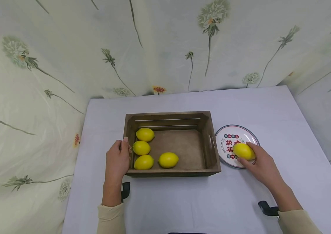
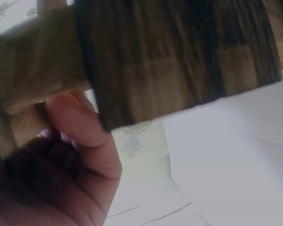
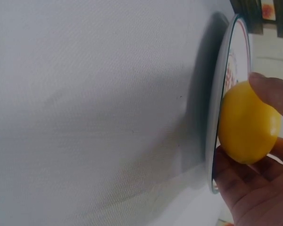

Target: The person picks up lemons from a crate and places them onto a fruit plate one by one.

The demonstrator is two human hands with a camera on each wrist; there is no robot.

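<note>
My right hand (image 1: 263, 162) grips a yellow lemon (image 1: 244, 151) between thumb and fingers, low over a white plate (image 1: 223, 156) with red and black printed characters. In the right wrist view the lemon (image 3: 249, 123) overlaps the plate (image 3: 218, 106) near its rim. A brown wooden crate (image 1: 188, 146) stands left of the plate. Several lemons lie in it: three in a column along its left wall, and a single lemon (image 1: 168, 160) nearer the middle. With curled fingers my left hand (image 1: 118, 159) holds the crate's left end; the left wrist view shows its thumb against the slats (image 2: 42, 61).
A white cloth (image 1: 165, 201) covers the table under the crate and plate. Behind and at both sides hangs a pale curtain (image 1: 165, 48) printed with dandelions. The plate's left rim comes right up to the crate's right end.
</note>
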